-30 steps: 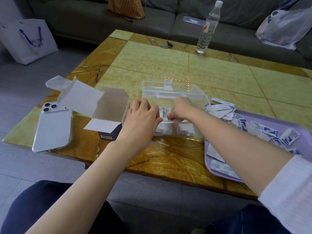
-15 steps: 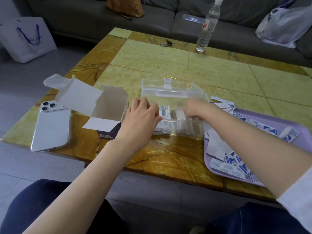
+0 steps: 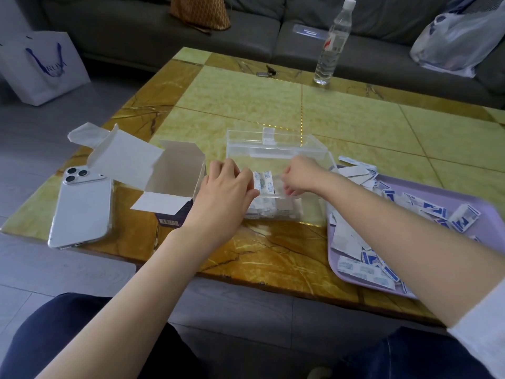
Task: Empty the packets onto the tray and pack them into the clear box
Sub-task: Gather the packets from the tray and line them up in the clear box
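My left hand [image 3: 226, 192] sits at the left wall of the clear plastic box [image 3: 276, 149] in the middle of the frame. Its fingers are bent, and the tips touch a row of small white and blue packets [image 3: 266, 183] standing inside the box. I cannot tell if they pinch them. My right hand [image 3: 299, 176] reaches into the box from the right with its fingers curled down. It is blurry, so I cannot tell if it holds anything. The flat purple tray [image 3: 489, 214] lies just beside the box at the right of the frame, with a loose heap of packets [image 3: 434, 209] on it. An open white cardboard box [image 3: 175, 170] and a silver phone [image 3: 82, 209] lie at the left on the yellow stone surface [image 3: 246, 105].
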A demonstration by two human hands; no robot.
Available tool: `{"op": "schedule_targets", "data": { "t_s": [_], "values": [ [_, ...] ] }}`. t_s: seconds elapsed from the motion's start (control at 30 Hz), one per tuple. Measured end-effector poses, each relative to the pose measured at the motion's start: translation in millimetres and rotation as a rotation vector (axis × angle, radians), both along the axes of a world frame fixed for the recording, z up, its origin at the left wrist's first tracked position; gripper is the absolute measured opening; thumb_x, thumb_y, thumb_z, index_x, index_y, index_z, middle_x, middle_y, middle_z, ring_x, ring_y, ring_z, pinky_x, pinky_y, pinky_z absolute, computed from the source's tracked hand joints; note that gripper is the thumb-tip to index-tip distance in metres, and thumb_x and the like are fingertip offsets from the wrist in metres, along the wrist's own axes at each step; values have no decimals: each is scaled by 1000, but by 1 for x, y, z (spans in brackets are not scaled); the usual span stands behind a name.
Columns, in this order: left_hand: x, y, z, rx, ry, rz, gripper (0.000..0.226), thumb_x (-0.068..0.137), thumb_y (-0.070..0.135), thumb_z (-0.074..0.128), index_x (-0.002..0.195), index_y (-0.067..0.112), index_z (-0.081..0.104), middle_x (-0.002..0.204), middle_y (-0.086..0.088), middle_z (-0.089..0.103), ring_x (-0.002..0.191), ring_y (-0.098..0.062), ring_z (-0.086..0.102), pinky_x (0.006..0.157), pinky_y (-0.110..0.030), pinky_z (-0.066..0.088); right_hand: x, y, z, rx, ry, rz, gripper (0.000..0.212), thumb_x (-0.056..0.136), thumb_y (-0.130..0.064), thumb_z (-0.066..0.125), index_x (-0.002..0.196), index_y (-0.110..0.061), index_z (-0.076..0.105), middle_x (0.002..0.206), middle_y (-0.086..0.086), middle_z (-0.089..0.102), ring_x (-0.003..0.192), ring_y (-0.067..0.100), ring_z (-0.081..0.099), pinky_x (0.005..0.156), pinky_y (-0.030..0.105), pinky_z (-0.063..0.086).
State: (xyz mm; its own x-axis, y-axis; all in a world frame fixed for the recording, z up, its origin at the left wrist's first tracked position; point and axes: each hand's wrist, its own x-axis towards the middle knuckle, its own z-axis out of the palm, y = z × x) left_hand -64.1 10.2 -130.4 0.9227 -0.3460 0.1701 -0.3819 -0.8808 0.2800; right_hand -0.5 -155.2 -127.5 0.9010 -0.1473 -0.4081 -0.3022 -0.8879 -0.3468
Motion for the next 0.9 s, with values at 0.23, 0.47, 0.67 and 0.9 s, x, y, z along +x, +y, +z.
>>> {"op": "schedule_targets", "data": {
  "t_s": [0.23, 0.47, 0.67, 0.9],
  "values": [
    [-2, 2, -1, -53, -32, -22, 25, 98, 34, 40, 107, 14, 52, 112, -5, 43, 109, -22, 32, 89, -29, 33, 1, 16, -2, -139, 11, 67, 37, 89, -21, 60, 57, -12, 45, 55, 0, 48, 47, 11, 42, 43, 22, 30],
    [0, 2, -2, -75, -35, -15, 23, 97, 35, 42, 105, 16, 53, 109, -4, 43, 107, -22, 32, 88, -29, 32, 5, 17, -2, -246, 44, 128, 35, 89, -18, 57, 57, -13, 43, 58, 0, 45, 50, 11, 41, 43, 23, 28],
    [0, 2, -3, -70, -36, -13, 24, 97, 36, 41, 105, 16, 52, 110, -3, 43, 107, -21, 32, 88, -29, 33, 3, 16, 3, -39, -79, 61, 22, 92, -8, 52, 71, -4, 58, 80, 13, 69, 70, 26, 67, 69, 34, 58],
    [0, 1, -3, -50, -41, -15, 25, 98, 36, 41, 109, 17, 52, 112, -5, 43, 107, -22, 32, 89, -32, 36, -7, 32, 15, 163, 165, 70, 27, 98, -11, 41, 98, 3, 64, 71, 13, 69, 48, 15, 64, 52, 21, 52]
  ]
}}
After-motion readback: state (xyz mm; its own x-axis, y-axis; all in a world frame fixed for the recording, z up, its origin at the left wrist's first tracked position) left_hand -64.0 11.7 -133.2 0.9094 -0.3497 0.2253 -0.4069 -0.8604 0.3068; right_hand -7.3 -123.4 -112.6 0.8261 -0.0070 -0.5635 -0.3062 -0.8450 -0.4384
